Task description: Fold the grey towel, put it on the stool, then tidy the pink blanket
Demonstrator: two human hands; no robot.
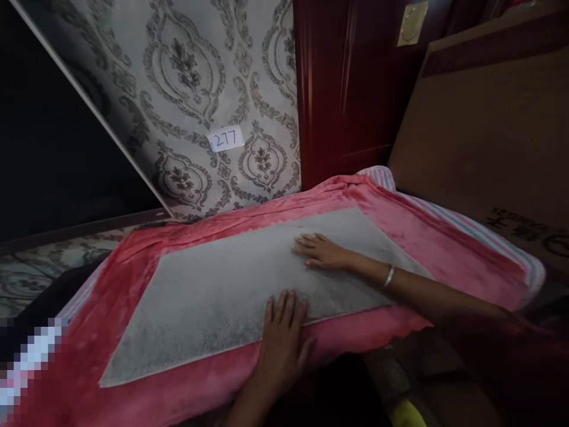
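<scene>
Head view. Grey cloth (222, 290): flat, spread on pink blanket (400, 225). Left hand (282, 335): open, palm down on the cloth's near edge, thumb on the blanket. Right hand (320, 250): open, fingers flat on the cloth's far half; bangle (389, 276) at wrist. Behind: patterned wall (200, 71) with label "277" (226, 139), red door (351, 89), cardboard (489, 118) at right.

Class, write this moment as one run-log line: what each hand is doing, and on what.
left hand: flat on grey mat, near edge | right hand: flat on mat, further in | mat: on pink blanket
</scene>
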